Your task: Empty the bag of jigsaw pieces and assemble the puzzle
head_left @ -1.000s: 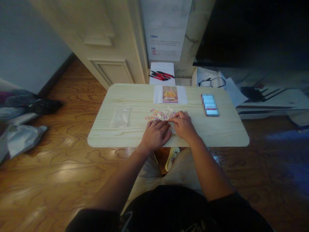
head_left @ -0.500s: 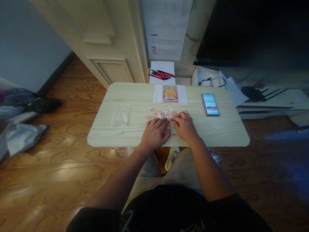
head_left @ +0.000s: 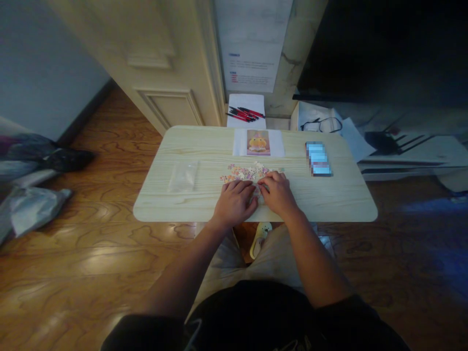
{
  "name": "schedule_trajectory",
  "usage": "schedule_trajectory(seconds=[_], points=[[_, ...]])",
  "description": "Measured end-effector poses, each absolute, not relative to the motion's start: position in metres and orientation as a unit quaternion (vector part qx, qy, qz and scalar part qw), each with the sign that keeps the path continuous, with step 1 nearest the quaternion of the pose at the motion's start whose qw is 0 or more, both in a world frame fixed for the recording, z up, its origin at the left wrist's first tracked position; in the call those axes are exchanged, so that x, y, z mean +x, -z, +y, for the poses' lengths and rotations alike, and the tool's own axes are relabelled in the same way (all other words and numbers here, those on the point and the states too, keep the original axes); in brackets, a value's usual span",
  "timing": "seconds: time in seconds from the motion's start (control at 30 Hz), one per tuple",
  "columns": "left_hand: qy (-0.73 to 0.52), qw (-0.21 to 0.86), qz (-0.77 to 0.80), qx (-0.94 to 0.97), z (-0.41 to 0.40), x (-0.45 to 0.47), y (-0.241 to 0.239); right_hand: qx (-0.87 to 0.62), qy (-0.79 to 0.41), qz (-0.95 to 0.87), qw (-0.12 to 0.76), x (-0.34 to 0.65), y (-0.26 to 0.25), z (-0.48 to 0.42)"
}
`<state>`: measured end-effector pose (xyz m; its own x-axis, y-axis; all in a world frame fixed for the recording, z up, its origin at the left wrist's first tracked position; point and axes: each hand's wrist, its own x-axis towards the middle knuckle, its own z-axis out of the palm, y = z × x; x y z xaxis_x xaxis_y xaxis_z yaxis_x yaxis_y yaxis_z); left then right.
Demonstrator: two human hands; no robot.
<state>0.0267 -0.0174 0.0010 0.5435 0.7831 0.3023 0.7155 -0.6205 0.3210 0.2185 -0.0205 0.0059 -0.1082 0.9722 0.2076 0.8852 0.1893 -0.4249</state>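
A heap of small pastel puzzle pieces (head_left: 245, 172) lies in the middle of a pale wooden table (head_left: 329, 202). My left hand (head_left: 234, 202) rests palm down at the near edge of the heap, fingers curled onto the pieces. My right hand (head_left: 278, 193) sits beside it, touching it, with the fingers bent and pinched at the pieces; what they grip is hidden. Beyond the heap lies a picture card (head_left: 258, 142) showing a yellow figure.
A clear plastic bag (head_left: 182, 177) lies on the table's left part, and a blurred blue stack (head_left: 318, 158) on the right. Red pens (head_left: 244, 113) and glasses (head_left: 321, 125) rest on papers behind the table. Bags (head_left: 29, 185) lie on the wooden floor at left.
My right hand has drawn slightly left toward my left hand, its fingers closing over the pieces. My left hand has barely shifted.
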Motion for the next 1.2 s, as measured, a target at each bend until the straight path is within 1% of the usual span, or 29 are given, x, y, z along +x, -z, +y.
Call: schedule_trajectory(seconds=[0.27, 0.37, 0.5, 0.6, 0.77, 0.93, 1.07, 1.2], points=[[-0.218, 0.083, 0.43, 0.872, -0.017, 0.027, 0.001, -0.646, -0.102, -0.723, 0.223, 0.218, -0.002, -0.013], [-0.217, 0.084, 0.436, 0.869, -0.017, 0.027, 0.001, -0.646, -0.117, -0.711, 0.25, 0.219, -0.001, -0.011], [-0.216, 0.086, 0.433, 0.871, -0.018, 0.026, -0.001, -0.639, -0.176, -0.686, 0.3, 0.227, -0.001, -0.011], [-0.212, 0.088, 0.41, 0.883, -0.018, 0.027, -0.003, -0.641, -0.197, -0.673, 0.311, 0.234, -0.003, -0.012], [-0.216, 0.089, 0.411, 0.881, -0.018, 0.027, -0.003, -0.633, -0.19, -0.698, 0.274, 0.235, -0.006, -0.012], [-0.221, 0.095, 0.427, 0.872, -0.017, 0.026, 0.0, -0.664, -0.106, -0.702, 0.235, 0.223, -0.007, -0.006], [-0.231, 0.083, 0.452, 0.858, -0.016, 0.026, 0.002, -0.662, -0.086, -0.721, 0.186, 0.214, -0.009, 0.001], [-0.226, 0.073, 0.458, 0.856, -0.016, 0.028, 0.003, -0.657, -0.073, -0.728, 0.182, 0.212, -0.012, 0.002]])
